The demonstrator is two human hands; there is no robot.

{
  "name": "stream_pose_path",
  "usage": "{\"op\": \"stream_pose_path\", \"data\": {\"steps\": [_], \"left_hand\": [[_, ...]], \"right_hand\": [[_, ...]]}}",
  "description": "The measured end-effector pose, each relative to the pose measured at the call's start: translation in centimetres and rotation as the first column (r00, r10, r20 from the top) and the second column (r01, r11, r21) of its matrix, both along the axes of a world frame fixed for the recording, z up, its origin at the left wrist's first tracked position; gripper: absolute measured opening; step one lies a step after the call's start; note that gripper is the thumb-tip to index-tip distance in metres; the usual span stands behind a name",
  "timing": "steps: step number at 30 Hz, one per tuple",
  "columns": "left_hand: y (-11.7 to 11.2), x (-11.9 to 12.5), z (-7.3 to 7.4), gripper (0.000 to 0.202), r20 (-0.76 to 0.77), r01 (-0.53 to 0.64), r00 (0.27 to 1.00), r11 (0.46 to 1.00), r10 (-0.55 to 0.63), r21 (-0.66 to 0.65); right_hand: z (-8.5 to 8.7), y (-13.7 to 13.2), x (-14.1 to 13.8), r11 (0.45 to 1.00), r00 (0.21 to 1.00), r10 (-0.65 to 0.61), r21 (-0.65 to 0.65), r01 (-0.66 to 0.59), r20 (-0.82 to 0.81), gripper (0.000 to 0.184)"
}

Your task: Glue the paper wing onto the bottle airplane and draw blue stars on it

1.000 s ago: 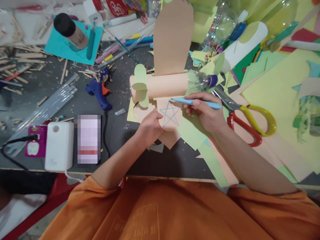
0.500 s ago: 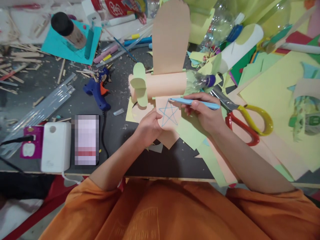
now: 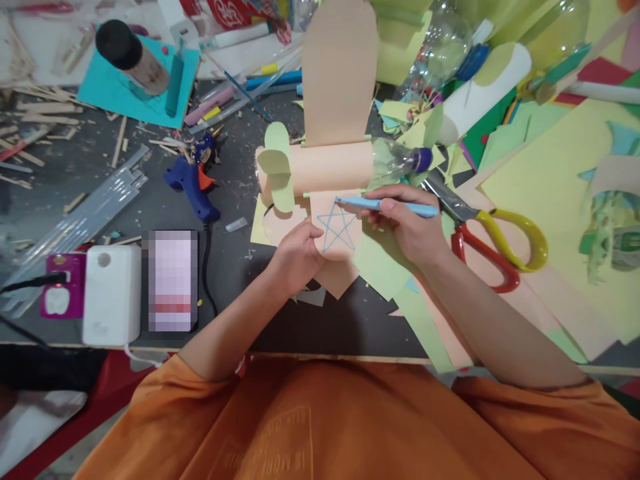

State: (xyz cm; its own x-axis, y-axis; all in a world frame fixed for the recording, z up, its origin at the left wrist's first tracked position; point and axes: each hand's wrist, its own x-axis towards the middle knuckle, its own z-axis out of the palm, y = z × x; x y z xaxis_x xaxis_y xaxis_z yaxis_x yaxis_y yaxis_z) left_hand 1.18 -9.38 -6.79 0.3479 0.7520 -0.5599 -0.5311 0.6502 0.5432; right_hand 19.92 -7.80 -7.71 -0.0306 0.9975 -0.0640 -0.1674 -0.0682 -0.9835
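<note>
A plastic bottle (image 3: 393, 160) wrapped in peach paper lies across the table, its purple cap to the right. Two peach paper wings stick out from it, and pale green paper pieces sit at its left end. On the near wing (image 3: 345, 233) a five-pointed star is drawn in blue line. My left hand (image 3: 297, 257) grips that wing's left edge, thumb on top, other fingers mostly hidden beneath. Between the fingers of my right hand (image 3: 415, 227) is a light blue pen (image 3: 361, 201), its tip at the star's top point.
Large scissors (image 3: 493, 250) with red and yellow handles lie right of my right hand among paper sheets (image 3: 540, 180). To the left are a blue glue gun (image 3: 193, 190) with its cord, a phone (image 3: 173, 280), a white power bank (image 3: 113, 293) and clear glue sticks (image 3: 90, 227).
The pen tip stays at the star's top point, with barely any movement. Both hands keep their holds. The whole view has shifted very slightly.
</note>
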Motion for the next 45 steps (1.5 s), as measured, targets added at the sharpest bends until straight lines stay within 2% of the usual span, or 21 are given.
{"op": "stream_pose_path", "data": {"steps": [6,10,15,25,29,34,37,42,45], "left_hand": [[-0.09,-0.30,-0.02,0.031,0.033,0.031,0.999,1.000,-0.031,0.006],[-0.17,-0.29,0.27,0.029,-0.016,0.023,1.000,0.999,-0.024,-0.025],[-0.21,-0.08,0.36,0.035,-0.006,0.032,0.999,0.999,-0.032,0.011],[-0.19,-0.31,-0.21,0.023,-0.017,0.031,0.999,1.000,-0.031,-0.005],[-0.20,-0.28,-0.23,0.026,0.008,0.026,1.000,1.000,-0.026,0.000],[-0.14,0.03,0.18,0.044,0.042,0.048,0.998,0.996,-0.051,0.078],[-0.13,0.08,0.29,0.049,0.031,0.055,0.998,0.996,-0.057,0.073],[-0.14,0.02,0.15,0.052,0.033,0.046,0.998,0.997,-0.048,0.062],[-0.14,-0.04,0.01,0.046,0.038,0.046,0.998,0.996,-0.049,0.076]], "right_hand": [[0.16,-0.15,0.12,1.000,1.000,0.000,-0.010,0.000,0.022,0.014],[0.08,-0.22,0.13,0.999,0.999,-0.030,-0.013,0.031,0.013,0.008],[-0.19,-0.33,0.12,1.000,0.999,-0.025,-0.001,0.025,0.038,0.008],[-0.04,-0.33,-0.11,0.999,0.999,-0.038,-0.013,0.038,0.022,0.006],[0.03,-0.40,-0.09,0.999,0.998,-0.037,-0.010,0.037,0.056,0.006],[0.22,-0.34,-0.13,1.000,0.999,-0.018,-0.009,0.019,0.030,0.004],[0.26,-0.37,-0.17,1.000,0.999,-0.019,-0.003,0.019,0.039,0.003],[0.17,-0.44,-0.12,1.000,0.998,-0.022,-0.008,0.022,0.053,0.004],[0.16,-0.41,-0.04,1.000,0.999,-0.008,-0.003,0.009,0.053,0.003]]}}
